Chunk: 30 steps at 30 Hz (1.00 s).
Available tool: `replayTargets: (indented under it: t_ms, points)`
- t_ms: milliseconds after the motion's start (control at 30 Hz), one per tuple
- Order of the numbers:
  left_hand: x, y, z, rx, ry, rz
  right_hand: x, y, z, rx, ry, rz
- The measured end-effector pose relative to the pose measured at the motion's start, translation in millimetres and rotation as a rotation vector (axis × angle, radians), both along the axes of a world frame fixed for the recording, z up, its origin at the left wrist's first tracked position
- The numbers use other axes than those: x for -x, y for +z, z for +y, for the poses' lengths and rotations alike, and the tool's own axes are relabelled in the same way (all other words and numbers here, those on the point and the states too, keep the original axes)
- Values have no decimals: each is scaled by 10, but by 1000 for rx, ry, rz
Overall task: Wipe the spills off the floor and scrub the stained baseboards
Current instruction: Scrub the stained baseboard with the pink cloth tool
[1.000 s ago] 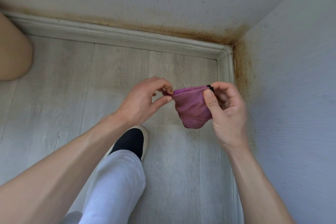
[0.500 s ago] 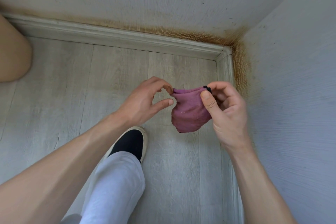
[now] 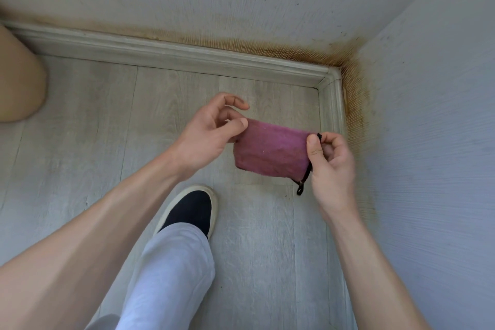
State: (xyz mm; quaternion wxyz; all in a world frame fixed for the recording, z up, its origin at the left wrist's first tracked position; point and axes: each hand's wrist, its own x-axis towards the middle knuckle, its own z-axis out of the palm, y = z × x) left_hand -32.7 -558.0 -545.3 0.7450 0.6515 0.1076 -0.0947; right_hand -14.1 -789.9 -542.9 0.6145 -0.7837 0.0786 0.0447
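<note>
A: Where is the cloth (image 3: 272, 151)?

B: It's hanging above the floor (image 3: 254, 222) near the stained baseboard (image 3: 171, 52). The left hand (image 3: 207, 138) is pinching one top corner, the right hand (image 3: 330, 161) the other.

A: Handling?

B: Probably soft, light, limp; bunching it into the palm looks best.

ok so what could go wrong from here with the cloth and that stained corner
1. Both the left hand and the right hand hold the pink cloth only by pinching its top corners, so it could slip and drop to the floor.
2. The brown stain spreads up the wall above the baseboard, so scrubbing might smear it further.
3. The shoe stands near the corner and could step on a wiped patch.
</note>
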Motion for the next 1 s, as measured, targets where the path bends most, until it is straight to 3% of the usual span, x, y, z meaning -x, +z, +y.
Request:
replayTargets:
  t_ms: [233,400,467,600,700,900,1000]
  points:
    - [-92,4,124,-277,-61,-128,-103,29,16,-91,6,66]
    - [-238,199,272,-346,-107,-260,-316,171,102,-201,27,-60]
    - [-192,119,358,-488,-202,-265,-215,116,75,-145,97,-32]
    - [77,-382,380,-777,-480,-155,197,-354,-93,94,271,222]
    - [323,-657,324,-781,-553,-29,372,-616,-177,202,345,341]
    - [241,-759,261,-594,-414,97,229,-735,-113,186,254,369]
    - [124,-757,178,-622,-373,103,189,-816,-86,213,187,390]
